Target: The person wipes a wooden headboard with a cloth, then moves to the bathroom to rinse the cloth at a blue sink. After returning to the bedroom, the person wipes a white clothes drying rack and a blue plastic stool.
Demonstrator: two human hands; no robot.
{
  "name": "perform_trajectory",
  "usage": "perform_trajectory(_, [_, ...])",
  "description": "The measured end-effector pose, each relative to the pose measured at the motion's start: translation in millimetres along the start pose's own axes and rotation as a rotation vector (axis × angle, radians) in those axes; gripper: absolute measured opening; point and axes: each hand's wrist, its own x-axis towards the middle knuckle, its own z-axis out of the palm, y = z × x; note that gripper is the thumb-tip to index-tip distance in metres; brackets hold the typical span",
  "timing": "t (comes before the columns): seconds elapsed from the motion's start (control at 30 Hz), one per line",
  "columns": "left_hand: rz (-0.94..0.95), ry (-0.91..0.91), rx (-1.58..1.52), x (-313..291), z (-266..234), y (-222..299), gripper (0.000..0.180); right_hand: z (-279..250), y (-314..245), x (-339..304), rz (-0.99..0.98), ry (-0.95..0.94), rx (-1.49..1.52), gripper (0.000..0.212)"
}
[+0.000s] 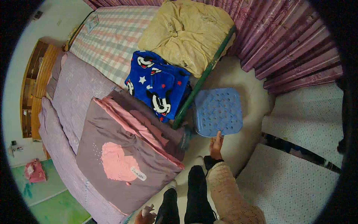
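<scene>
My right hand [216, 145] grips the near edge of a blue plastic stool [219, 106], whose square top is dotted with holes. The stool is over the pale floor, beside the green bar at the end of the bed. Down at the lower edge, my left hand [143, 217] is closed around a small crumpled whitish thing [148, 210], perhaps tissue or cloth. Part of that hand is cut off by the picture's rim. Nearest to it is a folded grey-brown quilt [91, 149] with a pink heart, lying on the bed.
On the bed lie a blue cartoon-print blanket [160, 86], a yellow tied cloth bundle [182, 30] and a checked sheet [115, 41]. A green bar [205, 74] edges the bed. Purple curtains [283, 41] hang behind. White dotted surfaces [287, 179] stand at right.
</scene>
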Motion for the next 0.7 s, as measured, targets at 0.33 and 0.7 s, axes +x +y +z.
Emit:
perform_trajectory(0.33, [0.092,-0.044,0.288,-18,18,19,0.039,69,-57,-116,0.326,-0.094,0.209,0.026])
perform_trajectory(0.7, [0.277,-0.092,0.366,-34,26,22,0.035,211,-327,-305,0.311,-1.007,0.459,0.035])
